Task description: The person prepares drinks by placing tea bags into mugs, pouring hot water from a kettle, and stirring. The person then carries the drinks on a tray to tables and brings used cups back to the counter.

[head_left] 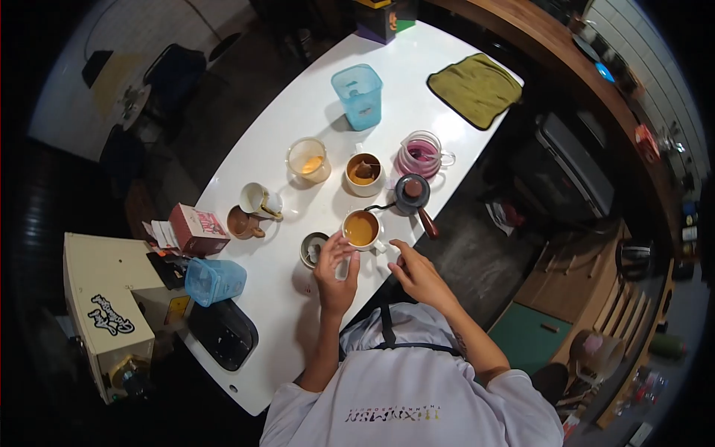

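Near the front edge of the white table stands a white cup [362,228] filled with an orange-brown drink. My left hand [337,270] is at the cup's left side, fingers apart, the fingertips close to its rim; whether they touch it is unclear. To the right of the cup handle is my right hand [421,277], its fingers apart and nothing in them. A dark kettle [412,195] with a wooden handle stands just behind, its thin spout toward the cup. Beside my left fingers sits a small round tin [313,249].
Behind are a cup with a tea bag [363,175], a glass server with purple liquid [419,155], a clear beaker [308,160] and a blue container [359,97]. Leftward stand two mugs, a pink box [199,229] and another blue container [214,281]. A green cloth [477,91] lies far right.
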